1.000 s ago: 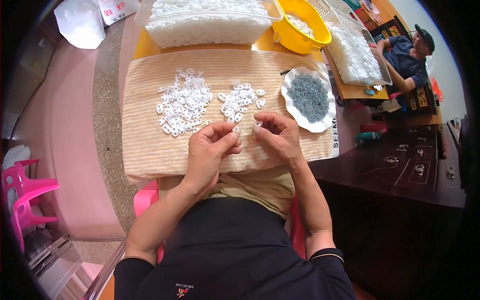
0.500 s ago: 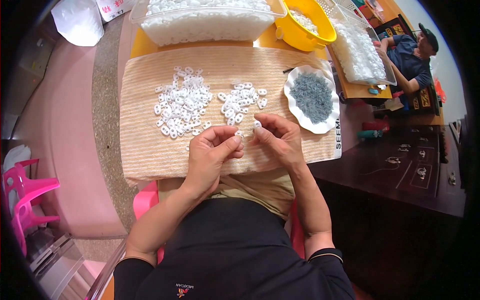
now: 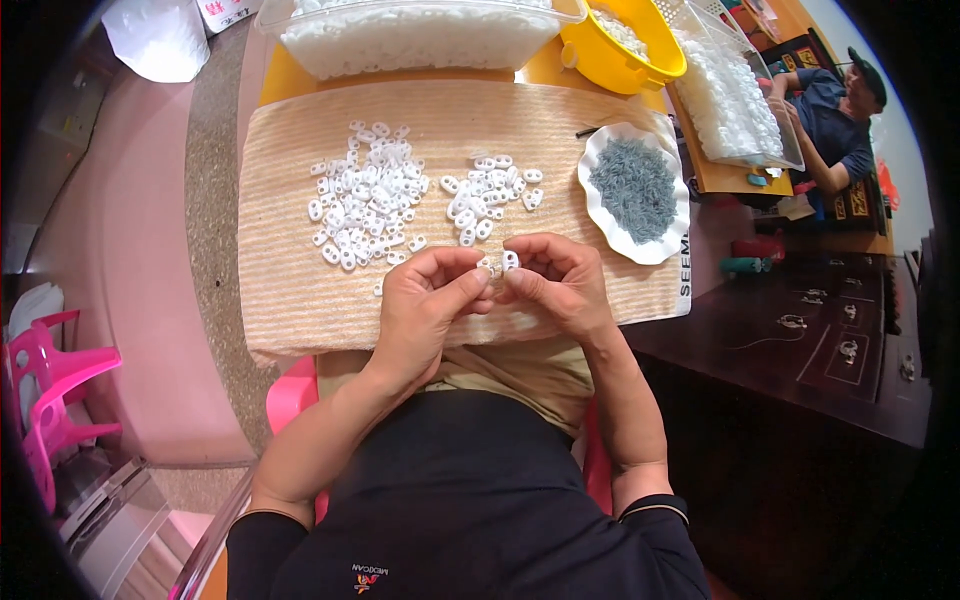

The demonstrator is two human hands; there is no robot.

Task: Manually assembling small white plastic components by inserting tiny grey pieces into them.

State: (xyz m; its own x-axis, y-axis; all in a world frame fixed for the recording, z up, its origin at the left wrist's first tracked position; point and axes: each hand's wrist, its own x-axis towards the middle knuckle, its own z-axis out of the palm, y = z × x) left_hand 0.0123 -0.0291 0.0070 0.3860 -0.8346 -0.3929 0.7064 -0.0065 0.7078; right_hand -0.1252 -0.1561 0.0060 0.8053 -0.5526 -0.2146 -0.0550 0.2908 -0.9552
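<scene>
Over the near part of a striped cloth (image 3: 290,300), my left hand (image 3: 432,297) pinches a small white plastic piece (image 3: 487,265), mostly covered by the fingertips. My right hand (image 3: 565,287) is closed on another white two-holed plastic piece (image 3: 511,260), held upright between thumb and forefinger. The two pieces are side by side, close together; whether they touch I cannot tell. Beyond my left hand lies a large heap of white two-holed pieces (image 3: 368,195). A smaller group of white pieces (image 3: 480,200) lies just beyond my fingertips.
To the right, a white scalloped dish (image 3: 590,212) holds small grey-blue slender parts (image 3: 632,190). A clear bin (image 3: 420,45) of white pieces and a yellow basin (image 3: 640,75) stand at the back. At the far right, a person (image 3: 835,115) sits by another filled bin (image 3: 735,105).
My right hand has brought its white piece closer to the left hand and turned it so its holes show. The whole view has shifted slightly.
</scene>
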